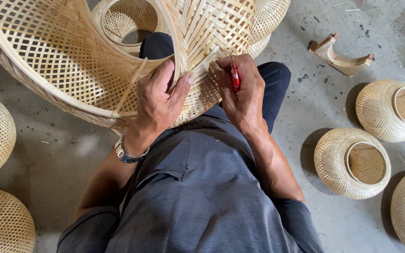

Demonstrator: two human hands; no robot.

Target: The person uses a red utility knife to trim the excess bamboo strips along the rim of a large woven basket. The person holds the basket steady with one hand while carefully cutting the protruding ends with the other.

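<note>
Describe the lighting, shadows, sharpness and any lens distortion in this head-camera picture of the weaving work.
Head view: soft, even daylight, no glare; the small round woven bamboo shades cast short dark shadows leftward on the grey concrete floor. Focus is sharp on the left hand, the right hand with its red-handled tool, and the large pale woven bamboo basket. Wide-angle stretch bends the basket at the frame edges.

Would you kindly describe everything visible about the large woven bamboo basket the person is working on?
The large woven bamboo basket is pale tan, made of thin flat strips crossed in an open lattice, with a denser herringbone weave near the hands. A smooth bent rim band curves across it, and a smaller round opening shows at the top. It lies tilted over the person's lap. The left hand grips its edge, thumb pressing the strips; the right hand, holding a small red-handled tool, touches the weave beside it.
</note>
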